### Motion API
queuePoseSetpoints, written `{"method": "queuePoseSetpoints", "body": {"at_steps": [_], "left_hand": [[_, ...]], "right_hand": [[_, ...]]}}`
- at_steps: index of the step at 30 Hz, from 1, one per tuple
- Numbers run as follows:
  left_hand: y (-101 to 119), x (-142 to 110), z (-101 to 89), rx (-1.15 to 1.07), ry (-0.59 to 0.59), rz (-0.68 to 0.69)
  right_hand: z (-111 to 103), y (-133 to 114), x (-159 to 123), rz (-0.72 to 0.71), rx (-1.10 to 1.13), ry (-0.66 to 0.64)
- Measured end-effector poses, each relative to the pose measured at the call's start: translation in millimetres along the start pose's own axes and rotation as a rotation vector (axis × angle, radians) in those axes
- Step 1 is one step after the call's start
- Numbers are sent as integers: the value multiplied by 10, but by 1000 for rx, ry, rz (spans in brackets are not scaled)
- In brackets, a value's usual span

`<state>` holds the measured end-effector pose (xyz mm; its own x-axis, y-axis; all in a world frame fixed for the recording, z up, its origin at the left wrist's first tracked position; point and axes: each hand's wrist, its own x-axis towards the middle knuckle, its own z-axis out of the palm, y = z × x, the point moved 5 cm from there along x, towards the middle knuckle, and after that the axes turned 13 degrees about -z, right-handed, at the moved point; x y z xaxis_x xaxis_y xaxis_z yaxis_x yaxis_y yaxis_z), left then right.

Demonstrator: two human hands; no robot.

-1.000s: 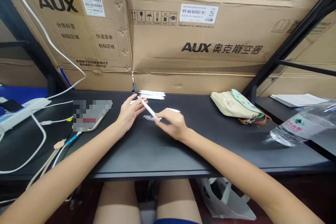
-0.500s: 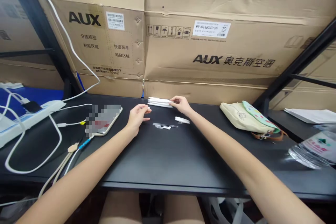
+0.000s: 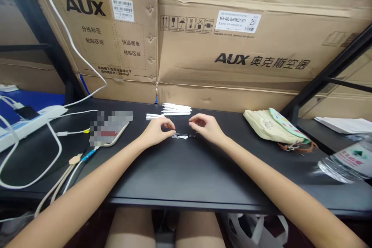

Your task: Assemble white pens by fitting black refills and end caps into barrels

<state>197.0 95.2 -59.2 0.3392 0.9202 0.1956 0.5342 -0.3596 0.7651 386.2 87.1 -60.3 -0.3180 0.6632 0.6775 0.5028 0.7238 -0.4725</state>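
Note:
My left hand [image 3: 158, 130] hovers low over the table, fingers curved and thumb apart, with nothing visible in it. Its fingertips are beside a small group of clear and white parts [image 3: 181, 136], including thin dark rods like pen refills. My right hand [image 3: 207, 127] is on the other side of these parts, its thumb and index finger bent and slightly apart, and I see nothing between them. Behind the hands lies a pile of slim white pen barrels [image 3: 176, 109]. Shorter-looking white pieces [image 3: 153, 116] rest just behind my left hand, which partly covers them.
A phone [image 3: 112, 130] and charging cables lie left, near a white power strip [image 3: 35, 122]. To the right are a cream pouch [image 3: 261, 126] and a tilted water bottle [image 3: 345, 162]. Cardboard [image 3: 232, 81] walls the back, and black frame bars slope at both sides.
My right hand has left the white barrel pile and come toward me. My left hand has lowered toward the small parts, and white pieces now show behind it. The view has shifted slightly.

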Motion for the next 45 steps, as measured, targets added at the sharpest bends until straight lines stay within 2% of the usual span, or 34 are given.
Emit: {"method": "queuePoseSetpoints", "body": {"at_steps": [3, 5, 10, 15, 18, 21, 23, 25, 31, 37, 42, 45], "left_hand": [[27, -21, 39, 109, -65, 50], [26, -28, 53, 130, -90, 58], [10, -40, 98, 195, -118, 73], [38, -67, 159, 265, -172, 113], [67, -69, 160, 201, -166, 100], [83, -55, 139, 7, -126, 28], [81, -50, 150, -134, -142, -46], [80, -55, 179, -244, -187, -118], [127, -81, 187, -373, -230, -160], [128, -76, 163, -300, -255, -123], [111, -78, 174, -316, -309, -117], [114, -92, 203, -343, -343, -135]], "right_hand": [[97, -227, -187, -86, -22, -175], [149, -289, -245, -141, -66, -232], [217, -294, -256, -207, -129, -279], [184, -300, -267, -174, -133, -319], [85, -305, -236, -114, -94, -256], [-45, -287, -191, 8, 51, -91], [-91, -275, -179, 90, 184, 7], [-88, -278, -181, 142, 282, 47], [-14, -315, -203, 140, 329, -23], [-69, -295, -187, 121, 318, -124], [-64, -255, -160, 198, 499, -169], [-36, -241, -169, 252, 562, -132]]}}
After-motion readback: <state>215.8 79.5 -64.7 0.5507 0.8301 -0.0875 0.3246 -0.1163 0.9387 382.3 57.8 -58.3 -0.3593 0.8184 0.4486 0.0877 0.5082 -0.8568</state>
